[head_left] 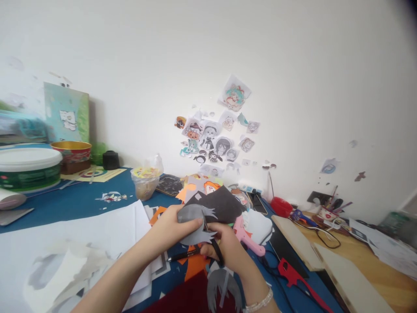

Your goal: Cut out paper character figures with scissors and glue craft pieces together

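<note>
Near the middle of the view, my left hand point(182, 226) pinches a grey paper cutout point(192, 213) with jagged points on its right side. The fingers of my right hand point(223, 243) are wrapped round the black handles of scissors point(217, 252), whose blades meet the cutout between its points. A black pen point(182, 254) lies just below the hands, over orange paper point(196, 267). Lower down is another grey paper piece point(216, 289), shaped like hair. A black sheet point(221, 204) lies behind the cutout.
White paper sheets point(120, 230) cover the left of the blue table. To the right lie a pink glue gun point(249, 239), a red tool point(293, 276) and pale boards point(355, 278). A plastic cup point(145, 184) and a white-lidded tub point(29, 169) stand further back.
</note>
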Demonstrator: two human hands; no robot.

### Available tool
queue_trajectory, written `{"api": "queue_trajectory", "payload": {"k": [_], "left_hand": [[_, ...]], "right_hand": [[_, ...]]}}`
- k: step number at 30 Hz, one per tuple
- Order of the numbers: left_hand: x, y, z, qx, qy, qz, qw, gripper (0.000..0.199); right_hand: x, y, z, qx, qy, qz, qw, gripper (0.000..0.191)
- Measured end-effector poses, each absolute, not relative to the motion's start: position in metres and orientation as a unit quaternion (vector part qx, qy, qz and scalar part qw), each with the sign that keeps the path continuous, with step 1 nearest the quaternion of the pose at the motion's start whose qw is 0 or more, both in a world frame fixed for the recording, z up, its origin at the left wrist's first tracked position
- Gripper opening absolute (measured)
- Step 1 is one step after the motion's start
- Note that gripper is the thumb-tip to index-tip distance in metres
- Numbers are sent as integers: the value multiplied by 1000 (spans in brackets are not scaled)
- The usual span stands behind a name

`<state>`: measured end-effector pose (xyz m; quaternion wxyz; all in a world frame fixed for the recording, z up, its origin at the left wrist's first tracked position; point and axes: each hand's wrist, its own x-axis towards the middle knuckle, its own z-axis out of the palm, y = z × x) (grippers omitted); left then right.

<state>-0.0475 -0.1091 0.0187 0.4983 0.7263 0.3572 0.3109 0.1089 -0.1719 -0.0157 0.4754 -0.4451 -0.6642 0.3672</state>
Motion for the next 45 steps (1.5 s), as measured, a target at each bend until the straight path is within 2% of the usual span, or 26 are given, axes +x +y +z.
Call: {"api": "queue_trajectory", "payload": {"k": [5, 15, 19, 23, 32, 37, 41, 45], "left_hand": [[-44, -107, 16, 709, 352, 347, 503, 28], [-45, -98, 11, 644, 357, 413, 536, 48], [-43, -105, 14, 584, 312, 419, 621, 43], [-39, -112, 16, 545, 266, 391, 692, 33], [-27, -118, 4, 504, 244, 405, 723, 39], [-27, -117, 3, 452, 242, 367, 776, 32], [-24, -120, 4, 461, 252, 369, 767, 34], [-21, -124, 5, 530, 278, 397, 696, 38]], "right_hand": [[111, -173, -14, -447, -671, 367, 464, 40], [115, -168, -21, -443, -674, 388, 446, 45], [114, -169, -17, -424, -673, 402, 454, 50], [114, -169, -19, -419, -661, 407, 470, 46], [109, -175, -10, -387, -644, 429, 501, 47], [110, -176, -9, -403, -644, 435, 484, 52], [109, -179, -2, -415, -661, 416, 467, 45], [108, -182, 4, -435, -679, 356, 472, 42]]}}
